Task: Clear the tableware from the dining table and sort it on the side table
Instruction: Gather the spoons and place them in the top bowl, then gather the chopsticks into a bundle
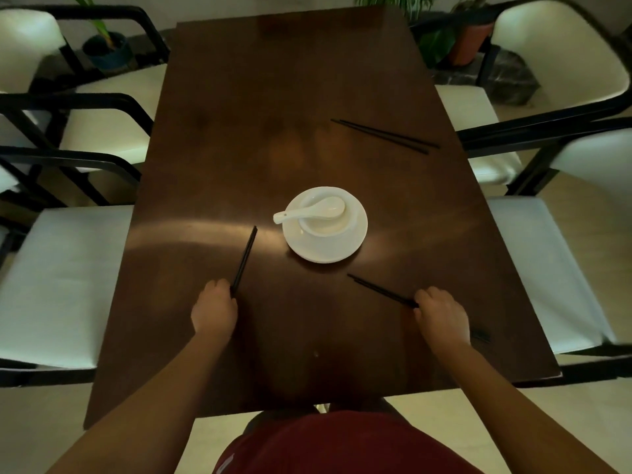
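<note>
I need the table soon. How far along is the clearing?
Nothing visibly cleared yet. In hand: the left hand grips one chopstick pair, the right hand another pair. Left: far chopsticks, and the spoon in the bowl on the plate.

No text, label, brand, number or sign can be read anywhere in this view, neither on the dark wooden dining table (307, 80) nor on the things around it.
</note>
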Demonstrator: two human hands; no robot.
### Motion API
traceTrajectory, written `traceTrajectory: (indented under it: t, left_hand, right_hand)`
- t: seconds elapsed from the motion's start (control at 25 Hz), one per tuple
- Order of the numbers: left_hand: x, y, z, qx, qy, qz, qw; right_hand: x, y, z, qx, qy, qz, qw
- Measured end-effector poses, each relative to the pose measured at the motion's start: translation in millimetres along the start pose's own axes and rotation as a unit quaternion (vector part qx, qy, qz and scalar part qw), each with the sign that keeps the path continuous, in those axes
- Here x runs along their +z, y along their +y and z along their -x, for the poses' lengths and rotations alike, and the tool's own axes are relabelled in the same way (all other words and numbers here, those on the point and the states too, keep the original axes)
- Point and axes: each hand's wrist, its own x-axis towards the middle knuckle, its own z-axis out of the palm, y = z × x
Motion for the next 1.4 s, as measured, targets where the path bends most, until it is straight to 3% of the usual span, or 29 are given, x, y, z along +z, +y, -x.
traceTrajectory:
  t: [0.44,0.72,0.84,0.92,0.96,1.04,1.12,1.24,1.4]
  left_hand:
    - [4.8,-7.7,5.7,-0.021,-0.043,0.073,0.996]
    - [8.0,-10.0,13.1,-0.001,-0.03,0.106,0.994]
    - [1.2,-3.0,15.9,-0.012,-0.003,0.177,0.984]
    - [-14.1,4.8,20.2,-0.054,-0.04,0.306,0.95]
    - [-23.5,10.7,24.5,-0.065,-0.088,0.393,0.913]
    - [-43.5,30.4,37.8,-0.058,-0.179,0.539,0.821]
    - [-56.3,54.4,49.8,-0.023,-0.237,0.579,0.78]
    - [-66.3,88.2,60.0,0.044,-0.279,0.567,0.774]
    - [-66.7,113.2,64.9,0.061,-0.285,0.57,0.768]
  right_hand:
    - [4.6,-17.0,8.2,-0.143,-0.047,0.027,0.988]
    - [7.1,-29.6,0.5,-0.149,-0.072,0.06,0.984]
    - [-12.4,-45.3,-0.3,-0.149,-0.073,-0.026,0.986]
    - [-37.9,-65.3,-5.9,-0.101,-0.082,-0.196,0.972]
    - [-52.5,-76.8,-9.9,-0.066,-0.109,-0.3,0.946]
    - [-81.1,-100.3,-15.5,-0.02,-0.189,-0.498,0.846]
    - [-101.7,-118.9,-20.1,-0.004,-0.22,-0.59,0.777]
    - [-117.4,-134.2,-25.2,0.017,-0.175,-0.627,0.759]
    - [-122.0,-132.1,-31.8,0.048,-0.133,-0.596,0.79]
